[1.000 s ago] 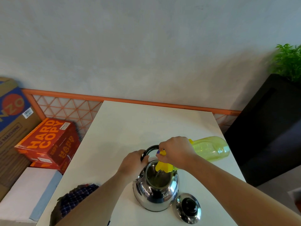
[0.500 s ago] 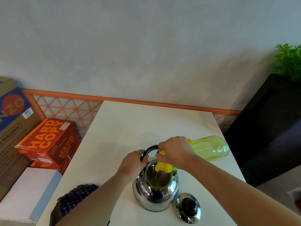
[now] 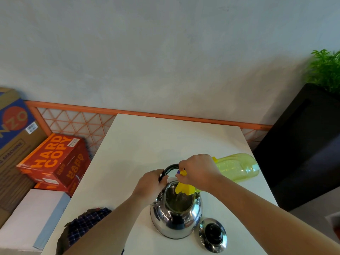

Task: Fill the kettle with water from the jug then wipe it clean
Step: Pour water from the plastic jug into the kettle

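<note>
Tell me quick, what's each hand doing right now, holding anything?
Left hand: closed on the kettle's black handle.
Right hand: closed on the yellow jug, tipped with its spout over the open kettle.

One kettle (image 3: 175, 214), one lid (image 3: 212, 235), one jug (image 3: 237, 169), one checked cloth (image 3: 86, 223) — two hands — on one bench (image 3: 165, 142).

Jug (image 3: 237, 169) neck hidden behind right hand (image 3: 197, 171); checked cloth (image 3: 86, 225) partly under forearm
</note>
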The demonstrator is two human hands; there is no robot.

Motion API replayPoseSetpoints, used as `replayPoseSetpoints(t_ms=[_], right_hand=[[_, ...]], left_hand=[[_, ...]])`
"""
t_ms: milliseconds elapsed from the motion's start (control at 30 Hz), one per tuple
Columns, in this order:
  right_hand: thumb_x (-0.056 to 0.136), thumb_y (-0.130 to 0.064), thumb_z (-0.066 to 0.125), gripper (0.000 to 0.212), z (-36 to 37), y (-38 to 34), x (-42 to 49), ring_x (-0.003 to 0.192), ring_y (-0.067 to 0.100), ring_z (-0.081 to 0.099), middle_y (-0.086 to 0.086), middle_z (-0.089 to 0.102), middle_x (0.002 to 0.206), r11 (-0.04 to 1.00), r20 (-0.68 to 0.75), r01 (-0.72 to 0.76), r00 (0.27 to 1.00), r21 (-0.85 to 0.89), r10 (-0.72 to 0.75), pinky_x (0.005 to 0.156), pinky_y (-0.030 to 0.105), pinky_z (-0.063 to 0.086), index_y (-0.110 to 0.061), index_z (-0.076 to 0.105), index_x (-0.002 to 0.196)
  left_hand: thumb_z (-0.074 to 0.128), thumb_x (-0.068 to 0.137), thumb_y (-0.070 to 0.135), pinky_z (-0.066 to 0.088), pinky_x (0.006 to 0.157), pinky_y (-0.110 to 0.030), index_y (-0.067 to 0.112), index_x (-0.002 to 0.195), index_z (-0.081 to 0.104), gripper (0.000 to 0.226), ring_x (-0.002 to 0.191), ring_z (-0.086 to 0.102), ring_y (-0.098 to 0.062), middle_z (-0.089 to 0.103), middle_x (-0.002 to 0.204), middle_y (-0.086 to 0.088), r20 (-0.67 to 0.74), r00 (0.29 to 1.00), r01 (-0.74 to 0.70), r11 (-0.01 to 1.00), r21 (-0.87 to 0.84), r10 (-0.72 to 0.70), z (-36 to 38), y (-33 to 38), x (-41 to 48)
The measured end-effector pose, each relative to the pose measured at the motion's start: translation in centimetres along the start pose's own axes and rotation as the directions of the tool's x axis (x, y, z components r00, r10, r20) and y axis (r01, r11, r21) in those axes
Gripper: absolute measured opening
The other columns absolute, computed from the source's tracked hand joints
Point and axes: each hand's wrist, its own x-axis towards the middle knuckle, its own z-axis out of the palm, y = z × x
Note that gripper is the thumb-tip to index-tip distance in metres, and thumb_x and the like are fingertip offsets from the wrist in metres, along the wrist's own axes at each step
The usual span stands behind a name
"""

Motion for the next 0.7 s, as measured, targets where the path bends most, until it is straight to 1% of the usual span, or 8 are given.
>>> replayPoseSetpoints(t_ms=[100, 167, 367, 533, 700], right_hand=[[0.084, -0.055, 0.044, 0.035, 0.02, 0.0, -0.03, 0.06, 0.018, 0.045, -0.003, 0.063, 0.071, 1.0, 0.001, -0.001, 1.0, 0.002, 0.001, 0.05, 0.027, 0.025, -0.03, 0.065, 0.095], [0.084, -0.055, 0.044, 0.035, 0.0, -0.01, -0.05, 0.061, 0.019, 0.045, -0.002, 0.063, 0.072, 1.0, 0.005, -0.002, 1.0, 0.001, 0.002, 0.051, 0.027, 0.026, -0.03, 0.065, 0.096], [0.084, -0.055, 0.044, 0.034, -0.17, -0.08, -0.09, 0.063, 0.019, 0.047, -0.002, 0.063, 0.072, 1.0, 0.009, -0.002, 1.0, 0.011, 0.002, 0.052, 0.027, 0.027, -0.03, 0.065, 0.095], [0.085, -0.054, 0.043, 0.034, -0.3, -0.13, -0.13, 0.061, 0.018, 0.045, -0.003, 0.062, 0.07, 1.0, 0.011, 0.001, 1.0, 0.009, -0.001, 0.048, 0.026, 0.021, -0.029, 0.064, 0.095], [0.085, -0.054, 0.043, 0.034, -0.28, -0.16, -0.11, 0.061, 0.018, 0.046, -0.003, 0.061, 0.07, 1.0, 0.01, 0.0, 1.0, 0.008, 0.0, 0.051, 0.027, 0.026, -0.029, 0.064, 0.095]], left_hand=[[0.043, 0.097, 0.037, 0.036, 0.057, -0.018, 0.021, 0.111, 0.061, 0.028, 0.068, 0.056, -0.006, 0.061, 0.078, 0.007, -0.001, 1.0, -0.002, 1.0, 0.005, 0.002, 0.04, -0.13, 0.03], [0.043, 0.097, 0.037, 0.036, 0.057, -0.018, 0.021, 0.112, 0.06, 0.028, 0.069, 0.056, -0.007, 0.062, 0.08, 0.005, -0.001, 1.0, -0.004, 1.0, 0.006, 0.004, 0.08, -0.19, 0.05], [0.043, 0.097, 0.038, 0.036, 0.057, -0.018, 0.022, 0.111, 0.06, 0.027, 0.068, 0.056, -0.006, 0.06, 0.078, 0.008, -0.005, 1.0, -0.009, 1.0, 0.012, 0.009, 0.15, -0.28, 0.13], [0.043, 0.097, 0.038, 0.035, 0.055, -0.015, 0.022, 0.111, 0.06, 0.027, 0.066, 0.056, -0.004, 0.06, 0.077, 0.009, -0.004, 1.0, -0.004, 1.0, 0.008, 0.004, 0.2, -0.31, 0.13], [0.043, 0.097, 0.039, 0.036, 0.056, -0.015, 0.023, 0.11, 0.06, 0.027, 0.066, 0.056, -0.004, 0.06, 0.077, 0.01, -0.003, 1.0, 0.004, 1.0, 0.008, -0.004, 0.25, -0.33, 0.21]])
